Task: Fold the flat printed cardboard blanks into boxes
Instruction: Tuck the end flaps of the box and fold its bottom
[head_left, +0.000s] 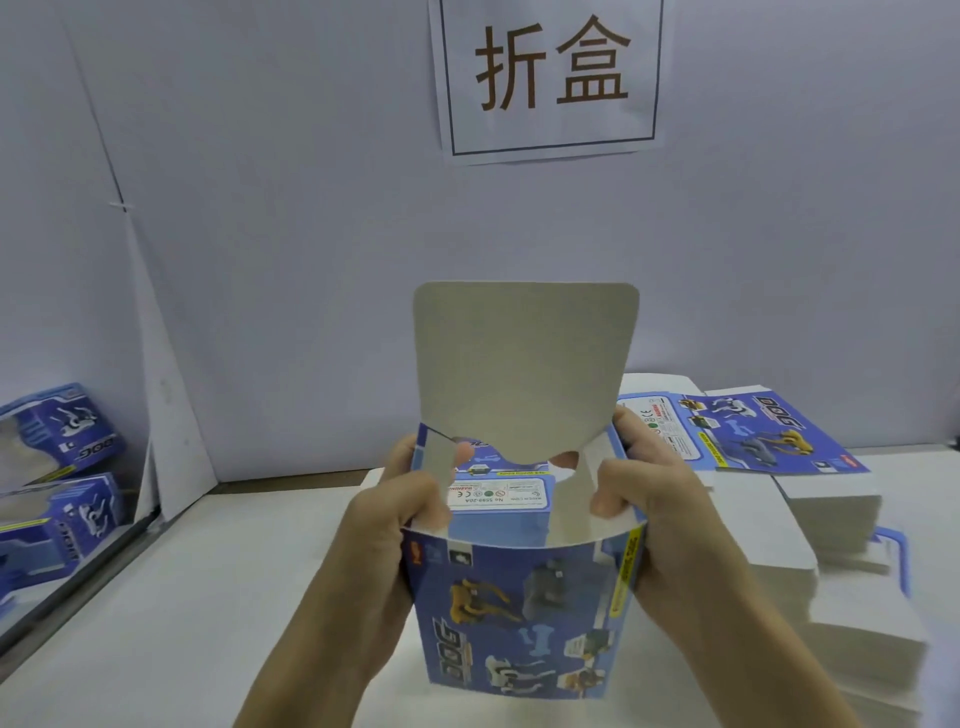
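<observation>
Head view: half-formed box (524, 613) is held above the table (208, 597), gripped at its sides by left hand (395, 525) and right hand (660, 514), top flap (524, 364) upright. Flat blanks (769, 441) stacked right; finished boxes (62, 441) left.

You have one blue printed box (519, 613) half formed and held upright above the table, its open end facing up. Its near panel shows dog pictures and the word DOG, bowed slightly outward. The grey top flap (524, 364) stands straight up, unprinted side toward you. More flat blanks (737, 431) lie stacked at your right, printed side up, and two finished boxes (57, 467) sit far left.
</observation>
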